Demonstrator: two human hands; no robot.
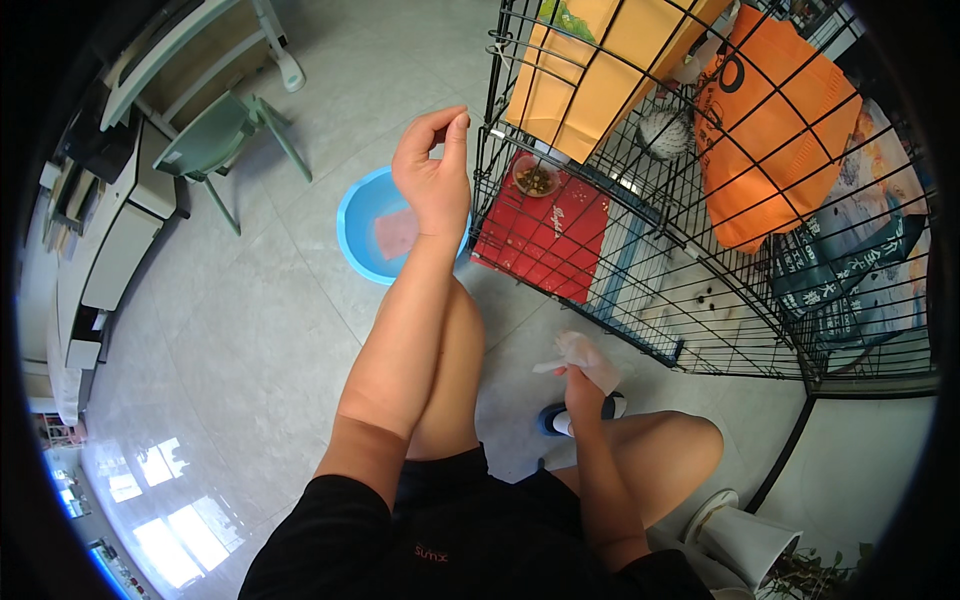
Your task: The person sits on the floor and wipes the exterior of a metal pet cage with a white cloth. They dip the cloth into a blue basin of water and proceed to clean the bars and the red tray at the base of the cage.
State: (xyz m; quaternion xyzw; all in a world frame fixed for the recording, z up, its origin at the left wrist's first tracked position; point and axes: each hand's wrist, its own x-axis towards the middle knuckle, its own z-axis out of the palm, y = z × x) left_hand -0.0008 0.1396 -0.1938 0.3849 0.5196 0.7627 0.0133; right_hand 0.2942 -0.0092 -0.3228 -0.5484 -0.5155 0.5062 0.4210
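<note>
My left hand (433, 176) is raised above a light-blue plastic basin (343, 225), beside the corner of a black wire cage (481, 172). Its fingers curl in towards the thumb, and I see nothing between them. A folded pink cloth (396, 233) lies in the basin. Lower down, near my knee, my right hand (583, 390) grips a crumpled white tissue or wipe (589, 358) in front of the cage. Inside the cage, a red mat (555, 232) with crumbs on it carries a small clear bowl of dry feed (535, 177).
An orange bag (772, 127), a yellow paper bag (570, 75) and a printed bag (847, 262) are at the cage. Dark droppings (705, 300) lie by its lower side. A green chair (214, 139) stands left, and a white plant pot (742, 540) at lower right.
</note>
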